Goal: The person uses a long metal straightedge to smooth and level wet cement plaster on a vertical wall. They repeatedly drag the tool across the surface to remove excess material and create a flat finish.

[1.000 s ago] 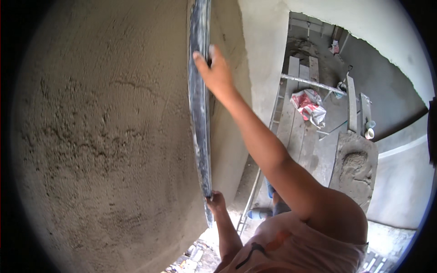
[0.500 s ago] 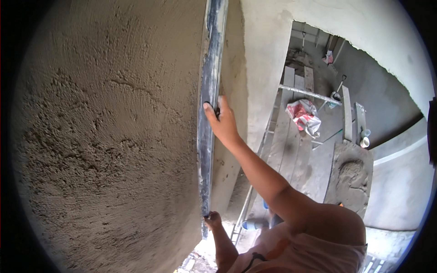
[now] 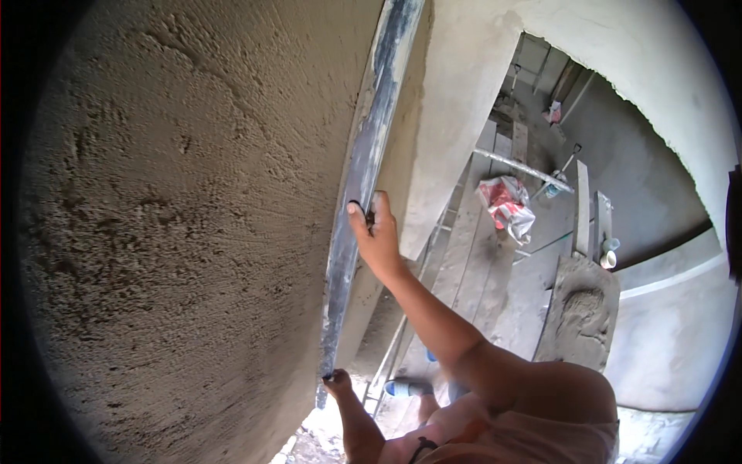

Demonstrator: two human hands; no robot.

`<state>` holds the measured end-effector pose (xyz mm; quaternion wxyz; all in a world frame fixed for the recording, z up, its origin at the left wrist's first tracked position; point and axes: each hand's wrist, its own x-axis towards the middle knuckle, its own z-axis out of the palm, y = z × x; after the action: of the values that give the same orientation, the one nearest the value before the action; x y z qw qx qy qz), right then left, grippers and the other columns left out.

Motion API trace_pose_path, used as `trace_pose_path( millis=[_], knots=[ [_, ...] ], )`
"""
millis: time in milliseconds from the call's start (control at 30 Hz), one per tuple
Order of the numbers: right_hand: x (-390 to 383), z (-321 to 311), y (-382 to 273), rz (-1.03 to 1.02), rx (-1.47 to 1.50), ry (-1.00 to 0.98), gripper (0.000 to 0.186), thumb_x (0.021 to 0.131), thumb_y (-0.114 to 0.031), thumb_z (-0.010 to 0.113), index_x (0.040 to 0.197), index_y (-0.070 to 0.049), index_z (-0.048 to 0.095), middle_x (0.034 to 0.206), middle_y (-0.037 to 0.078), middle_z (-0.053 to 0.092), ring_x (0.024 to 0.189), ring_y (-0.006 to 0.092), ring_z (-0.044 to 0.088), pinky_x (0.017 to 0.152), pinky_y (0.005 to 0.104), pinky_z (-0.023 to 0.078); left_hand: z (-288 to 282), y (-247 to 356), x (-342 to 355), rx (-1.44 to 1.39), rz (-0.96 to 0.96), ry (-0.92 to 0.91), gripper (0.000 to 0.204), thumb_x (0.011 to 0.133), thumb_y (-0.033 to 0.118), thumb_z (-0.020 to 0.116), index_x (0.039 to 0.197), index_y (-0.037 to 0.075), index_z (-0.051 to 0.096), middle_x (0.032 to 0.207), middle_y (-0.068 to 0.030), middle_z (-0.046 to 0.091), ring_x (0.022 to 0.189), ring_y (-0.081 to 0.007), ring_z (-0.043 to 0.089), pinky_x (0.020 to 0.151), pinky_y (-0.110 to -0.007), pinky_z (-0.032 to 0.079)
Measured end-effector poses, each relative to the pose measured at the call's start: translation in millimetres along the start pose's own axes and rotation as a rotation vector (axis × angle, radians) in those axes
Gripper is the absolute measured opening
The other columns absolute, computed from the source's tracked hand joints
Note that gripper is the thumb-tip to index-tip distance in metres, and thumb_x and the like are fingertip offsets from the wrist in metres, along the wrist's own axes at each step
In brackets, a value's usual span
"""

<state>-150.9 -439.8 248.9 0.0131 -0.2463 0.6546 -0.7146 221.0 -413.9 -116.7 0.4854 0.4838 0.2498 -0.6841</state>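
A long, mortar-smeared metal straightedge (image 3: 362, 158) leans along the wet plaster wall (image 3: 178, 255), its upper end out of view and tilted to the right. My right hand (image 3: 376, 236) grips it around mid-length, thumb on its near face and fingers behind the edge. Lower down, my left hand (image 3: 337, 382) is closed on the straightedge close to its bottom end. Left of the bar the plaster is rough and ridged, with a coarse pitted patch at the far left. To its right runs a smoother strip of wall.
Behind my right arm, scaffold planks (image 3: 471, 267) carry a crumpled red and white sack (image 3: 506, 205) under a metal rail (image 3: 525, 168). A board with a mortar heap (image 3: 583, 313) lies at the right, near a white cup (image 3: 609, 259). A slippered foot (image 3: 408, 388) stands below.
The straightedge has tilted: its lower end has swung left and its top right. Both hands have stayed on it, my left hand shifting left with the end. The view has shifted slightly.
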Motion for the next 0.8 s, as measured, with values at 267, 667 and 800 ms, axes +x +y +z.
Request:
trace_pose_path(
  millis=[267, 667, 800],
  knots=[
    [-22.2, -1.2, 15.4, 0.048, -0.008, -0.061, 0.026, 0.092, -0.017, 0.061, 0.091, -0.002, 0.041, 0.063, 0.005, 0.05, 0.056, 0.0082, 0.046, 0.05, 0.027, 0.039, -25.2, 17.4, 54.4, 0.112, -0.009, -0.027, 0.015, 0.084, 0.018, 0.054, 0.071, 0.011, 0.053, 0.064, -0.0017, 0.053, 0.058, -0.017, 0.052, 0.055, -0.029, 0.045],
    [0.5, -19.9, -31.2, -0.007, -0.226, -0.128, 0.032, 0.087, -0.028, 0.066, 0.084, -0.003, 0.047, 0.063, 0.011, 0.055, 0.052, 0.0191, 0.054, 0.05, 0.033, 0.043, 18.6, -16.3, -41.4, 0.063, -0.137, -0.344, 0.041, 0.075, 0.031, 0.077, 0.097, 0.003, 0.057, 0.087, -0.0104, 0.063, 0.078, -0.0226, 0.062, 0.069, -0.033, 0.056],
    [52.4, -26.4, -68.1, -0.084, -0.278, 0.047, 0.04, 0.088, -0.039, 0.06, 0.091, 0.0, 0.051, 0.07, 0.02, 0.06, 0.066, 0.0373, 0.061, 0.06, 0.0435, 0.047, 51.7, -42.5, -90.1, 0.124, -0.194, -0.572, 0.043, 0.069, 0.023, 0.082, 0.098, 0.001, 0.058, 0.089, -0.0112, 0.064, 0.08, -0.0232, 0.062, 0.075, -0.032, 0.055]
  ],
)
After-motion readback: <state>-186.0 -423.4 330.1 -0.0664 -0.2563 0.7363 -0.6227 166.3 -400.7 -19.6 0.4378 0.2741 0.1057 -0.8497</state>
